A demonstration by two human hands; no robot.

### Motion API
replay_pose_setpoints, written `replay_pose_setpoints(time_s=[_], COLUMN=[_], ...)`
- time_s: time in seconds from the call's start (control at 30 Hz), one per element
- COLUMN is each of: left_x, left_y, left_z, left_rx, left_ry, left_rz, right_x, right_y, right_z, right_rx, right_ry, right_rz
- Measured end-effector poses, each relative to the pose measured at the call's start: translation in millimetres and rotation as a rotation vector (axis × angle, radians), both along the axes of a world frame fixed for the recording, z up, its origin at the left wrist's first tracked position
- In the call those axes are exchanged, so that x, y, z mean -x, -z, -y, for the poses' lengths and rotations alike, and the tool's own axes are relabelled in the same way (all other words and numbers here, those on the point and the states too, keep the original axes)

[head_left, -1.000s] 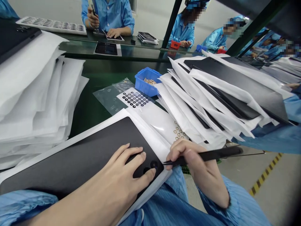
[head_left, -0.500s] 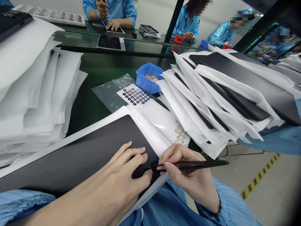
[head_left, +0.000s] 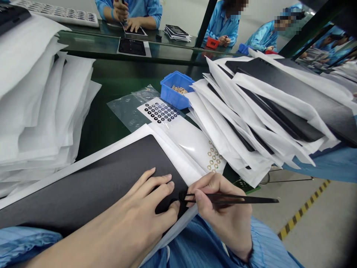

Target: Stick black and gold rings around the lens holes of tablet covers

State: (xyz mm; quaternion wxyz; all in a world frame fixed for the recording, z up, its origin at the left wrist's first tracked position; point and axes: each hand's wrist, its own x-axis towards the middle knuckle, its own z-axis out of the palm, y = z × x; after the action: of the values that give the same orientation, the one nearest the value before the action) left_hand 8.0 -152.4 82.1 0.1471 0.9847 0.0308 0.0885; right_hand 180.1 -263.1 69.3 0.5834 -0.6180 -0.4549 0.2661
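A flat black panel (head_left: 111, 169) lies in front of me on white wrapping paper (head_left: 164, 149). My left hand (head_left: 150, 204) rests on it with fingers spread, the thumb near the panel's right corner. Between thumb and fingers my right hand (head_left: 220, 208) grips black tweezers (head_left: 240, 198), whose tips point left. Those tips meet a small round black piece (head_left: 182, 195) at the corner of the panel. Beyond the hands is a sheet of black ring stickers (head_left: 158, 112), partly under a clear plastic bag (head_left: 122, 109). Gold-coloured rings (head_left: 214, 156) show on the sheet's near end.
Paper-wrapped stacks rise at the left (head_left: 50, 100) and right (head_left: 237, 115). A blue bin (head_left: 174, 93) holds small gold parts. Across the bench, a co-worker's hands (head_left: 131, 22) work on a dark panel; other people in blue sit farther right.
The outer end of the tweezers has swung slightly down and right, while their tips stay at the round piece. My left hand is nearly still. The view has shifted a little.
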Motion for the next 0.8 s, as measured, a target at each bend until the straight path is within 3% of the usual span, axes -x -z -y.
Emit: replay_pose_setpoints(time_s=[0.27, 0.43, 0.53, 0.8], left_x=[-4, -2, -2, -1], left_y=[-9.0, -12.9, -13.8, -7.2], left_z=[2, 2, 2, 2], left_rx=[0.013, 0.012, 0.028, -0.015], left_ry=[-0.029, 0.001, -0.018, -0.011], left_rz=[0.008, 0.023, 0.024, -0.023], right_x=[3, -9, -13, -4], right_y=[5.9, 1.1, -1.0, -3.6], right_z=[2, -1, -2, 0], right_rx=[-0.003, 0.049, 0.075, 0.089], right_ry=[0.057, -0.102, -0.157, -0.049], right_rz=[-0.079, -0.228, -0.184, -0.136])
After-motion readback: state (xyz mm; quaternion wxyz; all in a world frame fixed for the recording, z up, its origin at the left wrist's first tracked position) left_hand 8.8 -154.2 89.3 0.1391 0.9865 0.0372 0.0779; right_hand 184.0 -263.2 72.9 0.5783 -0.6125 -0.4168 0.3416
